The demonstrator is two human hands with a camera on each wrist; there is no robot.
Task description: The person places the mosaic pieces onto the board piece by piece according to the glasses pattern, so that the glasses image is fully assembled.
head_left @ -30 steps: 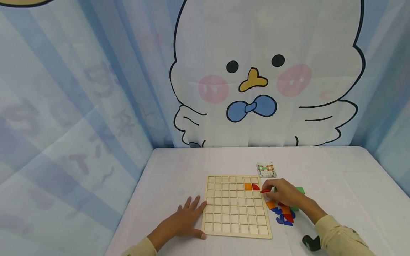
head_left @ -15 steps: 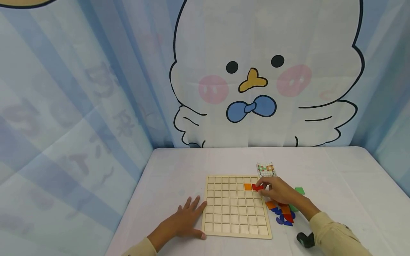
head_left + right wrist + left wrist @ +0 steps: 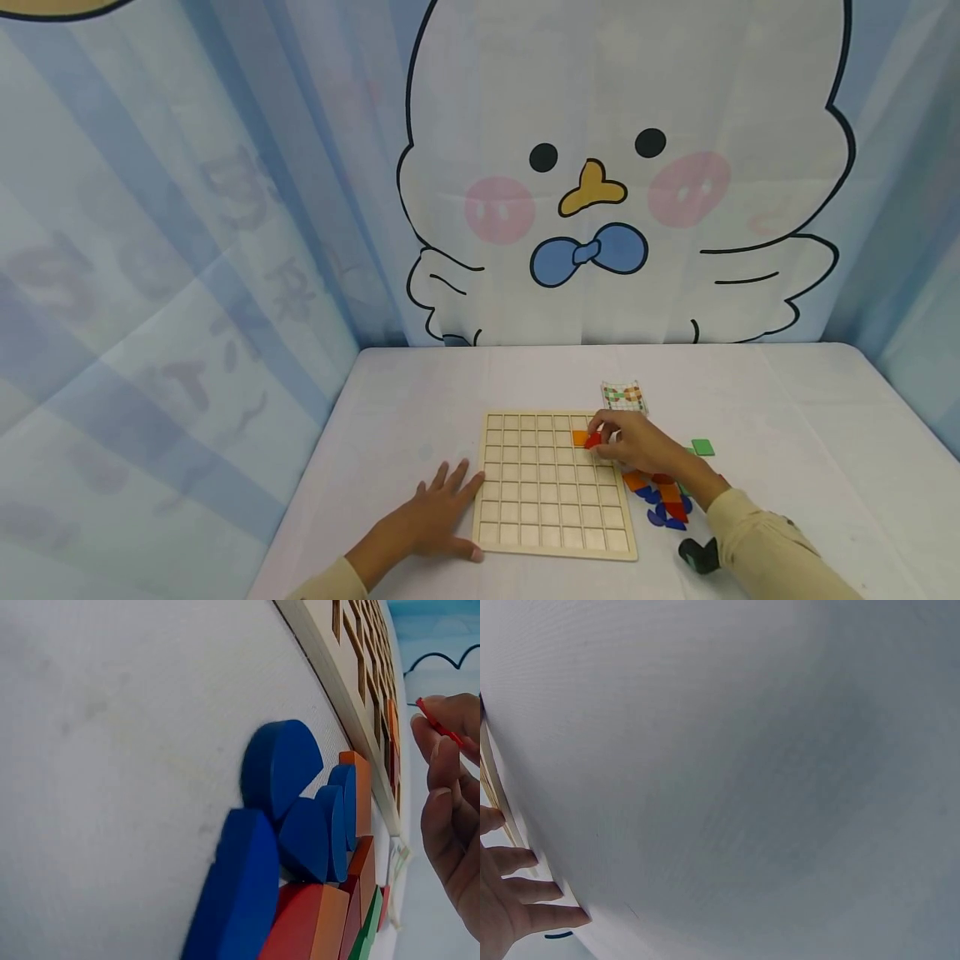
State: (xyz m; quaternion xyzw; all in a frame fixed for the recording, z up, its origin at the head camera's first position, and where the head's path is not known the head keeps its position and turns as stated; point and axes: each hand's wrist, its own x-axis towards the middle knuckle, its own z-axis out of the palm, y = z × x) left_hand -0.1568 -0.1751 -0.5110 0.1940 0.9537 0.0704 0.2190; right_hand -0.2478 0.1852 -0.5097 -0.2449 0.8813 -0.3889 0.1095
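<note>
A wooden grid board lies on the white table. My left hand rests palm down with spread fingers at its left edge; the fingers show along that edge in the left wrist view. My right hand is over the board's upper right corner. Its thumb and forefinger pinch a thin red block, seen edge-on and raised off the board in the right wrist view. An orange square block sits in a cell just left of the fingertips. The cells under the right hand are hidden.
Right of the board lies a loose pile of blue blocks, with red, orange and green ones. A green square block lies farther right. A small pattern card lies behind the board. A black object is by the right sleeve.
My right hand has moved left from beside the board to over its upper right cells, carrying the red block. The left hand has stayed in place.
</note>
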